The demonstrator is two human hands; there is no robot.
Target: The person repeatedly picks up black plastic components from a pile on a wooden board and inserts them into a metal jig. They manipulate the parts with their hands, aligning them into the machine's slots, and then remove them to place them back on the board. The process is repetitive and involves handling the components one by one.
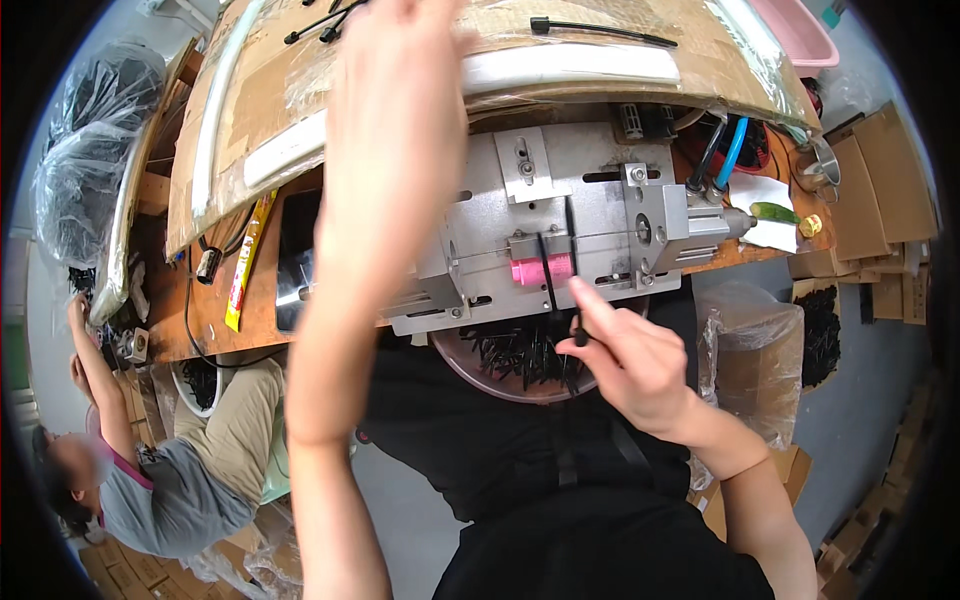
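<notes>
A wooden workbench [262, 300] runs across the upper frame, its top mostly hidden under a curved sheet of brown cardboard [600, 30] wrapped in clear film, with pale strips under the wrap. Below the cardboard sits one blocky, brushed-metal fixture [560, 215], flat-plated with slots and screws, holding one bright pink insert [542, 270] at its front edge. A round, shallow tray [480, 385] of many loose black cable ties rests at the person's lap, half covered by the fixture and the right hand. The left hand [400, 75] reaches up over the cardboard; its fingers are cut off by the top edge, so whether they are spread or closed cannot be told, and the forearm hides the fixture's left part. The right hand [630, 365] pinches one thin black cable tie [578, 325] between thumb and forefinger, just below the pink insert, forefinger extended. Another black tie [547, 272] stands in the fixture beside the insert. At lower left a second person's hand [76, 312] reaches toward the bench.
</notes>
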